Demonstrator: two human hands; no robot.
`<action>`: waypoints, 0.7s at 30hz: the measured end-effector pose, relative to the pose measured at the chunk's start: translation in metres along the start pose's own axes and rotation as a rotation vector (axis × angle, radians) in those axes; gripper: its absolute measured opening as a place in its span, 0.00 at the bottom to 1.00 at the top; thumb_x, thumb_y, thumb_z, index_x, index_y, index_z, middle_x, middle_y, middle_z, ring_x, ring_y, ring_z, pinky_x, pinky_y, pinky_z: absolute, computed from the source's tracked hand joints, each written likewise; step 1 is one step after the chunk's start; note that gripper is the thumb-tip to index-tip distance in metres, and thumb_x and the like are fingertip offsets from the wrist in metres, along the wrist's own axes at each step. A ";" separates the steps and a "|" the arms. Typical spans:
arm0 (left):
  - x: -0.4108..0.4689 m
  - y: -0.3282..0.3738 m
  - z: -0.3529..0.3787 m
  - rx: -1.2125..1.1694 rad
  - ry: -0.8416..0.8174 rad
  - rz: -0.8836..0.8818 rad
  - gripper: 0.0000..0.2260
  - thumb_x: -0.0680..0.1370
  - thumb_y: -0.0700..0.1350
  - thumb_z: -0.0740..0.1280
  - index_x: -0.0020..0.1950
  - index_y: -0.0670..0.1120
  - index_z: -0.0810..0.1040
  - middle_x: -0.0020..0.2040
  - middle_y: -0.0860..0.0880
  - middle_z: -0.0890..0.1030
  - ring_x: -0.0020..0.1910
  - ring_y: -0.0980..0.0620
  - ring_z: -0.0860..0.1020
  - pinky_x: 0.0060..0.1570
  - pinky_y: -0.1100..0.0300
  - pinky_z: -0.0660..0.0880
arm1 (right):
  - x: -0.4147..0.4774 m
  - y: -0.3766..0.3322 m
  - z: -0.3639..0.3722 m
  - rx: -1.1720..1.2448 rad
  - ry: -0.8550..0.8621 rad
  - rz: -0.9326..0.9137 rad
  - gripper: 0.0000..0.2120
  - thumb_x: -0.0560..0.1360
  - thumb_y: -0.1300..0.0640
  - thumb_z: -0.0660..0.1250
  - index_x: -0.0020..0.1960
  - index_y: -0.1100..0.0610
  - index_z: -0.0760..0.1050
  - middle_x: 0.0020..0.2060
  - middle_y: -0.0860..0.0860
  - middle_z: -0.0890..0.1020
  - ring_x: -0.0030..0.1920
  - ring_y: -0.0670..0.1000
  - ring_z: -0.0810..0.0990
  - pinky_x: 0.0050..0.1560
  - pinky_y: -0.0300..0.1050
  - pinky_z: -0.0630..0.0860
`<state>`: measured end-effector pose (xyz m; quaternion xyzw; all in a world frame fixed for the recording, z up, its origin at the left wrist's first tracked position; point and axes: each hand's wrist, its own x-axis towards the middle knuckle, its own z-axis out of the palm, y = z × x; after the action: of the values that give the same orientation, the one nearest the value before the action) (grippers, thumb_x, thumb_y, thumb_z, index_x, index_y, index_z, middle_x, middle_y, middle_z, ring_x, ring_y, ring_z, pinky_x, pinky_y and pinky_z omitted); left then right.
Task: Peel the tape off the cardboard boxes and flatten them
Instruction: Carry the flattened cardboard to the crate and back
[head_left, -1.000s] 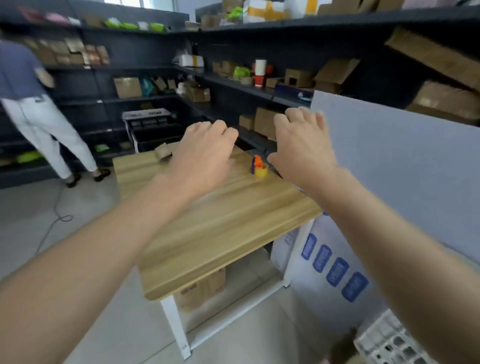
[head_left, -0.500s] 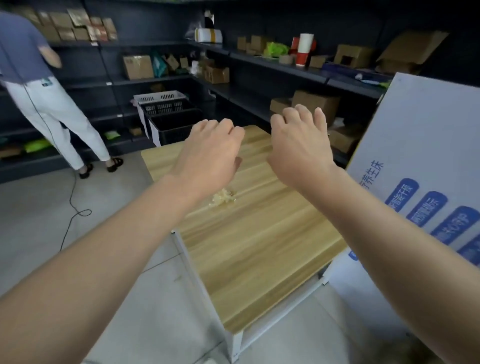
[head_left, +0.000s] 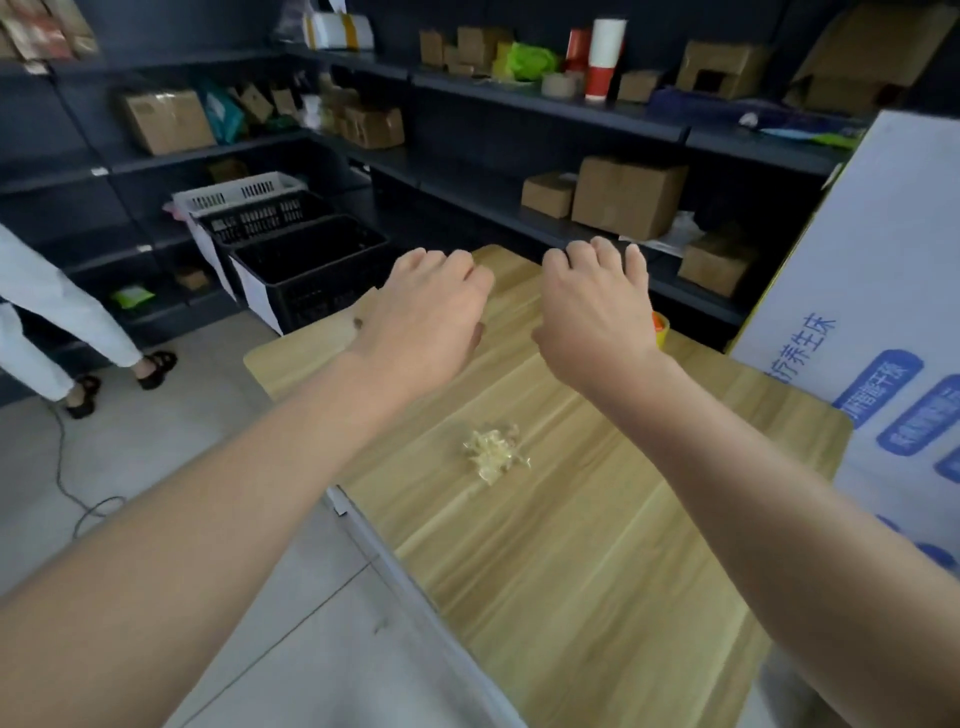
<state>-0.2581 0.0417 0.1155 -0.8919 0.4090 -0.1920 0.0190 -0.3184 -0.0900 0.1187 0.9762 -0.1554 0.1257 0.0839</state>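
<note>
Two hands: left hand (head_left: 426, 317), right hand (head_left: 597, 317). One wooden table (head_left: 571, 571). One crumpled tape wad (head_left: 493, 452). One large white printed box (head_left: 883, 260). Two black crates (head_left: 270, 218) (head_left: 317, 265), one white crate (head_left: 239, 191). One yellow tape roll (head_left: 661, 327). One person (head_left: 52, 312).

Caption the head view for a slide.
Left hand and right hand hover empty over wooden table with crumpled tape wad.

The only writing that can be read stands on the side of the large white carton (head_left: 883, 234) at the right: blue Chinese characters, printed sideways, of which 养生床 can be made out. Below them are blue rounded labels (head_left: 883, 400) with white characters, too blurred to read. The brown boxes on the shelves show no readable print.
</note>
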 end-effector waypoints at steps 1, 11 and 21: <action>0.005 -0.014 0.007 -0.014 0.008 0.022 0.13 0.78 0.45 0.63 0.61 0.42 0.73 0.56 0.45 0.75 0.56 0.43 0.73 0.61 0.52 0.64 | 0.009 -0.009 0.001 -0.015 0.002 0.027 0.26 0.76 0.55 0.66 0.70 0.60 0.63 0.68 0.58 0.68 0.73 0.60 0.58 0.74 0.58 0.49; 0.045 -0.184 0.052 -0.109 0.077 0.216 0.17 0.78 0.49 0.62 0.66 0.46 0.71 0.60 0.48 0.74 0.59 0.48 0.73 0.64 0.54 0.63 | 0.098 -0.135 0.001 -0.066 -0.001 0.258 0.23 0.76 0.57 0.63 0.69 0.60 0.64 0.68 0.58 0.68 0.73 0.60 0.58 0.74 0.57 0.52; 0.140 -0.264 0.131 -0.150 0.104 0.326 0.18 0.79 0.49 0.62 0.67 0.45 0.70 0.61 0.47 0.74 0.59 0.47 0.73 0.65 0.53 0.63 | 0.207 -0.167 0.043 -0.106 -0.012 0.404 0.32 0.75 0.42 0.66 0.70 0.60 0.64 0.69 0.58 0.68 0.73 0.59 0.59 0.74 0.57 0.52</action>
<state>0.0624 0.0978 0.0909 -0.8016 0.5616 -0.2013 -0.0380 -0.0642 -0.0010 0.1131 0.9201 -0.3550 0.1259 0.1074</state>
